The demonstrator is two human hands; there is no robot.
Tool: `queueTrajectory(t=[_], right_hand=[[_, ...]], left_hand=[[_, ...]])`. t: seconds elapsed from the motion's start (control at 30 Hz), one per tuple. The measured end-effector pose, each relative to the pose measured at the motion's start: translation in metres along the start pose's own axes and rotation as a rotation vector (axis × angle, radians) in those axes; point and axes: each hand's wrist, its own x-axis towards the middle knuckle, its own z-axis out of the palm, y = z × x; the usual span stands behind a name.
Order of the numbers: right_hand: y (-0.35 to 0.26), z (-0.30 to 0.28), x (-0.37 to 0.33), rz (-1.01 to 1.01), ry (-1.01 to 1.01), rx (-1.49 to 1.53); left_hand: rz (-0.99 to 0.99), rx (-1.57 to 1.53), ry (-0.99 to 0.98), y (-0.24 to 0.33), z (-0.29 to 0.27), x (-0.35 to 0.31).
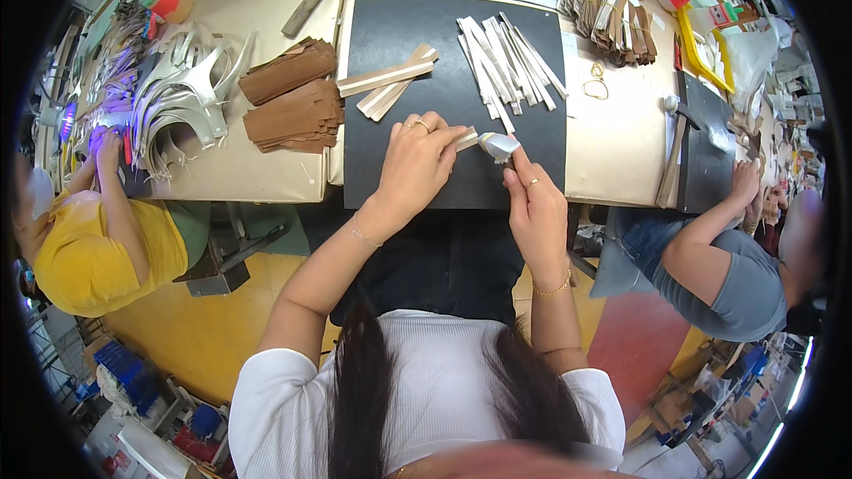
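My left hand (415, 160) is closed on a short strip (467, 138) with a pale line along its middle, its end poking out past the fingertips over the black board (382, 35). My right hand (538, 204) grips a hammer, whose shiny metal head (499, 147) is beside that end. Its handle is mostly hidden by my fingers. Beyond my left hand, two brown strips with white centre bands (390, 77) lie crossed. Farther right on the board is a loose fan of narrow white strips (506, 62).
Stacks of brown pieces (293, 111) and curved pale cut pieces (191, 89) lie left of the board. Another hammer (318, 0) rests behind them. Bundled strips (612, 22) and rubber bands (595, 82) are at right. Co-workers sit on both sides, one in a yellow shirt (98, 248).
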Motion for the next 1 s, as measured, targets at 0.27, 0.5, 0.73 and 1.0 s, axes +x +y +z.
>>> queueTrajectory(t=[0.27,0.5,0.73,1.0], right_hand=[[0.002,0.007,0.005,-0.014,-0.018,-0.144],[-0.002,0.001,0.009,-0.041,0.013,-0.137],[-0.010,0.003,0.022,-0.086,-0.016,-0.190],[-0.009,0.005,0.021,-0.131,0.045,-0.165]], left_hand=[[0.256,0.201,-0.004,-0.005,-0.005,0.002],[0.464,0.370,-0.028,-0.010,-0.010,0.009],[0.541,0.434,-0.047,-0.008,-0.015,0.015],[0.511,0.387,-0.064,-0.009,-0.014,0.015]])
